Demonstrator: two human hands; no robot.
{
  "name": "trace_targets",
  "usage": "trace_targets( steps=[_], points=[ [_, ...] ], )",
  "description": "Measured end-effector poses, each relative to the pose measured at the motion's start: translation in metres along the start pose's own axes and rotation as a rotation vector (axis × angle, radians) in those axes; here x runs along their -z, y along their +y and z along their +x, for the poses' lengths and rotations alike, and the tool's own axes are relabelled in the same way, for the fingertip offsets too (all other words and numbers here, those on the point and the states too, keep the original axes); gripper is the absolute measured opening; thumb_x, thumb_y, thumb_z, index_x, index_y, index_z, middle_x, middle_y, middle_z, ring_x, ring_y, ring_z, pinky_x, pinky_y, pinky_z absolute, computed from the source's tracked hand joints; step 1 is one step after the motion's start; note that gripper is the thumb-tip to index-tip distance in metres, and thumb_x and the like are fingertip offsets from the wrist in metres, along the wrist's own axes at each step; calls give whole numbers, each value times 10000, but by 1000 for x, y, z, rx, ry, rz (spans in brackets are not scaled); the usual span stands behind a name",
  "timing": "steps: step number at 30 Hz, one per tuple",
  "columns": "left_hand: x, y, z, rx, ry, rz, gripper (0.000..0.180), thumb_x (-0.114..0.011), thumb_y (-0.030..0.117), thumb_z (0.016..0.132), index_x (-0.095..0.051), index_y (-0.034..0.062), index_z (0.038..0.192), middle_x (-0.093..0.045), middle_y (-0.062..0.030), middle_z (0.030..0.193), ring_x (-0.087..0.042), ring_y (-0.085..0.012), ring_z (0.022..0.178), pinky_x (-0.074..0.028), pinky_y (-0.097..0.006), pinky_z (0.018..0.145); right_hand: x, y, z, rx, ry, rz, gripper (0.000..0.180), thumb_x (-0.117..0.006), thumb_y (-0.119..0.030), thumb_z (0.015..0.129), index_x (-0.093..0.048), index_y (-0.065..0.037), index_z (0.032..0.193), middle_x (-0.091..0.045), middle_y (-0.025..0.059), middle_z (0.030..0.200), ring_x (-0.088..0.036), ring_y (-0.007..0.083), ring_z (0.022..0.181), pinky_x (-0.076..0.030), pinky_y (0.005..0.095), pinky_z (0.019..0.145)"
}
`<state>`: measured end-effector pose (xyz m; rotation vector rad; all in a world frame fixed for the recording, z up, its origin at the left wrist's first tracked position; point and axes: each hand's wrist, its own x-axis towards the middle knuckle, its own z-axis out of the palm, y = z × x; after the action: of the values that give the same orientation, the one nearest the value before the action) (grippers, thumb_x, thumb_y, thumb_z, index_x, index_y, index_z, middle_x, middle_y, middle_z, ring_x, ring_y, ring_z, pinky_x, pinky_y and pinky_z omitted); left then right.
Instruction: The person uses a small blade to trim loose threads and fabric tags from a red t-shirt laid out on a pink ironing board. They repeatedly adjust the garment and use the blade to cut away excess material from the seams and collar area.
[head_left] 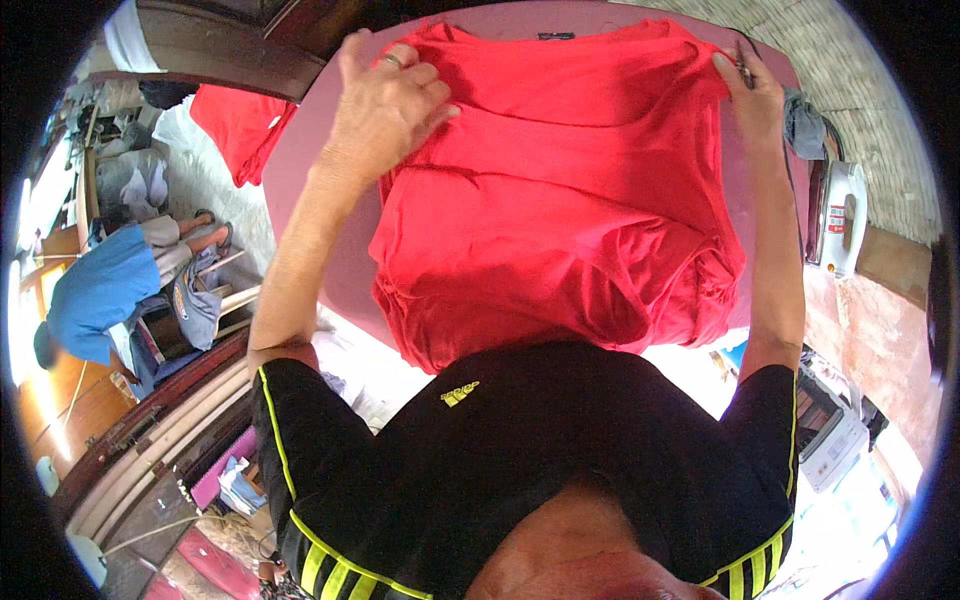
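A red shirt (560, 200) lies spread on a pink padded board (310, 150), its neckline at the far edge and its lower part bunched toward me. My left hand (395, 100), with a ring on one finger, rests on the shirt's far left shoulder. Its fingers are loosely bent and apart. At the far right shoulder, my right hand (757, 95) is closed around a small dark metal tool (742, 68) that looks like thread snips. Its thumb touches the red cloth, and the palm is hidden.
A white iron (842, 220) stands right of the board, beside a bunched grey cloth (803, 125). More red cloth (238, 128) hangs at the left. Farther left, a person in a blue shirt (105, 290) bends over. A white-grey machine (835, 440) stands at the lower right.
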<state>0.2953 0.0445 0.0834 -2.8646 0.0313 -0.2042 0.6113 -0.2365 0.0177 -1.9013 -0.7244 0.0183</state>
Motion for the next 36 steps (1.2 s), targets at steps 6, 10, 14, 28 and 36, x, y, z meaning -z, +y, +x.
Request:
trace_targets(
  steps=[6, 10, 14, 28, 36],
  points=[
    [57, 29, -58, 79, 36, 36, 170, -664, 220, 789, -733, 187, 940, -661, 58, 930, -574, -160, 1111, -234, -608, 1066, 73, -39, -51, 6, -142, 31, 161, -706, -93, 893, -691, -18, 1034, -666, 14, 917, -597, 93, 837, -478, 243, 767],
    [75, 90, -119, 241, 27, -96, 173, -682, 204, 780, -743, 175, 940, -674, 52, 949, -599, -165, 1065, -249, -597, 1056, 115, -70, -112, 70, -674, 209, 168, -721, 27, 797, -695, -16, 958, -668, 46, 890, -614, 109, 805, -484, 238, 728],
    [68, 154, -169, 509, 50, -535, 159, -789, 164, 763, -718, 101, 890, -695, -13, 989, -639, -198, 958, -369, -475, 985, 103, -110, -134, -17, -1091, 107, 116, -718, -1, 810, -686, 6, 921, -679, 53, 856, -626, 104, 783, -497, 238, 699],
    [-20, 205, -136, 1229, 596, -347, 380, -830, 206, 746, -558, 22, 936, -568, -126, 829, -564, -315, 767, -480, -388, 708, -171, -134, -192, 29, -1090, 674, 149, -643, -121, 954, -636, 21, 1001, -679, 31, 860, -643, 88, 837, -525, 251, 767],
    [-27, 217, -160, 1257, 755, -665, 122, -743, 113, 830, -707, 22, 903, -649, -124, 761, -617, -268, 641, -495, -362, 616, -175, -126, -210, 133, -1066, 684, 226, -604, -107, 971, -540, 24, 1144, -677, 67, 949, -644, 101, 892, -509, 248, 811]
  ],
)
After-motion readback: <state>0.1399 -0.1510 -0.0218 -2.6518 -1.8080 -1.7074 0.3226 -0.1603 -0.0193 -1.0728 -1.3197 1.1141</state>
